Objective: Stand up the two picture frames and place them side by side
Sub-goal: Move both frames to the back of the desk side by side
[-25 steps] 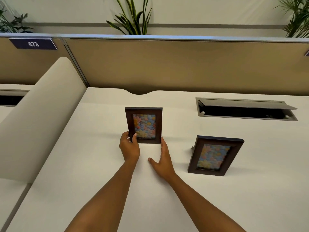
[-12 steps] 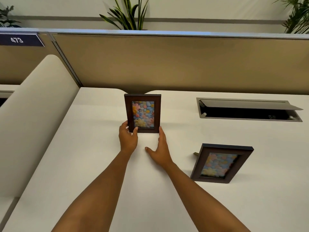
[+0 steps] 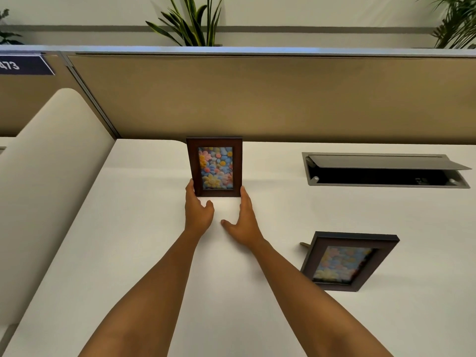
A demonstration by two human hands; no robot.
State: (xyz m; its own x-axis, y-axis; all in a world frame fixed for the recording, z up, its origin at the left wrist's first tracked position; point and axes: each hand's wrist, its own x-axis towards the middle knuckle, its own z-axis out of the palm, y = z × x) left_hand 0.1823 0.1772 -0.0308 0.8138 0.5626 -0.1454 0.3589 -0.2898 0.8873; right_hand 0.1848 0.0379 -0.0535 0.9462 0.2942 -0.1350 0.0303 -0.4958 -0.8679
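A dark wooden picture frame (image 3: 215,166) with a colourful flower print stands upright near the back of the white desk (image 3: 128,240). My left hand (image 3: 197,207) touches its lower left corner with the fingertips. My right hand (image 3: 243,218) touches its lower right corner, fingers straight and thumb spread. A second, matching frame (image 3: 346,261) stands at the right, nearer to me, leaning back on its rear stand. The two frames are well apart.
A tan partition wall (image 3: 257,99) runs along the desk's back edge, close behind the first frame. An open cable hatch (image 3: 386,171) is sunk into the desk at the back right. A rounded beige divider (image 3: 46,176) borders the desk on the left.
The upright frame has slid away from me toward the partition, with both hands following at its lower corners. My left thumb has come off the frame's front. The second frame has stayed put.
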